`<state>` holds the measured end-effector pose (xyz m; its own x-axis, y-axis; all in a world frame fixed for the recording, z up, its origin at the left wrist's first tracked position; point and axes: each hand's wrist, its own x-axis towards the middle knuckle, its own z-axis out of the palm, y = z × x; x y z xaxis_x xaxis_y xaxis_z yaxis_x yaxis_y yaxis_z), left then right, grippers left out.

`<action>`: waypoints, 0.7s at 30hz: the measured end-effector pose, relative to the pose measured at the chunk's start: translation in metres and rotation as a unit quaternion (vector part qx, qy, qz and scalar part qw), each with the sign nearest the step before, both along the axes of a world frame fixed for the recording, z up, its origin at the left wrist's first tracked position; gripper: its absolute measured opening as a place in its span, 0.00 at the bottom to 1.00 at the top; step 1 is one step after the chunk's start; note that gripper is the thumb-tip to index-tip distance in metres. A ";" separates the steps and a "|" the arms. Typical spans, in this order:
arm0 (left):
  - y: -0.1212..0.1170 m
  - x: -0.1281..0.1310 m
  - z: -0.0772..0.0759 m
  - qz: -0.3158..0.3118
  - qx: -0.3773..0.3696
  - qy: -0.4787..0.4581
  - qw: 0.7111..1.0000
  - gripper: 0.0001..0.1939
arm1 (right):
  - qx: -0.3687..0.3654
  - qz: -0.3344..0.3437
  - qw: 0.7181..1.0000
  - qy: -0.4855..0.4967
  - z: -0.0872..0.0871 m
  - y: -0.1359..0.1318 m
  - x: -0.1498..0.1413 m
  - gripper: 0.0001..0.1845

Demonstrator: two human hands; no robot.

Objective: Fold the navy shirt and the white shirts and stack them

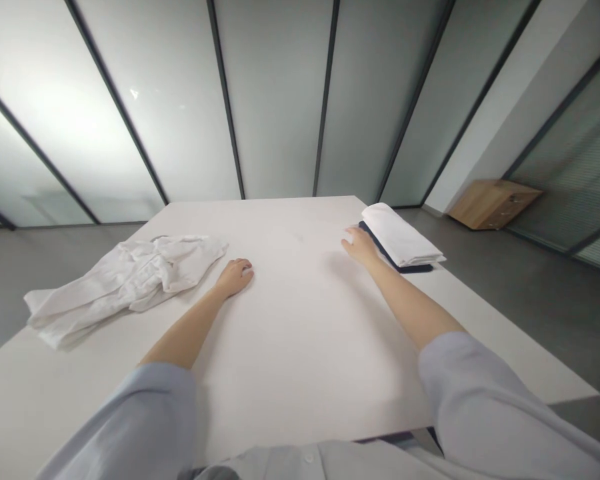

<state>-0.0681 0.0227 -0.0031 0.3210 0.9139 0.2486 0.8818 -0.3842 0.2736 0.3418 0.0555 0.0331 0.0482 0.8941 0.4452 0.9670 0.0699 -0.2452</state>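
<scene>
Above the table (290, 347), right hand (361, 247).

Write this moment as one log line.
left hand: empty, near crumpled white cloth | right hand: empty, beside folded stack | stack: white on dark

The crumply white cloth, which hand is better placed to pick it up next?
Left, probably. The left hand is close beside the crumpled cloth; the right hand is across the table, by the folded white cloth.
</scene>
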 end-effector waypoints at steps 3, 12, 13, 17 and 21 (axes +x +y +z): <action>-0.007 -0.001 -0.004 0.029 0.020 0.006 0.999 0.18 | -0.044 0.086 0.995 0.010 -0.028 -0.003 -0.053 0.18; -0.011 -0.010 -0.005 0.045 0.010 -0.021 0.999 0.18 | -0.093 0.177 0.980 0.002 -0.056 -0.021 -0.075 0.13; -0.011 -0.010 -0.005 0.047 0.007 -0.023 0.999 0.18 | -0.093 0.179 0.979 0.006 -0.056 -0.020 -0.073 0.13; -0.013 -0.007 -0.001 0.086 0.004 -0.032 0.996 0.17 | -0.091 0.183 0.979 0.018 -0.057 -0.015 -0.069 0.12; -0.022 -0.006 0.013 0.168 0.026 -0.028 0.985 0.17 | -0.099 0.190 0.977 0.013 -0.055 -0.016 -0.069 0.12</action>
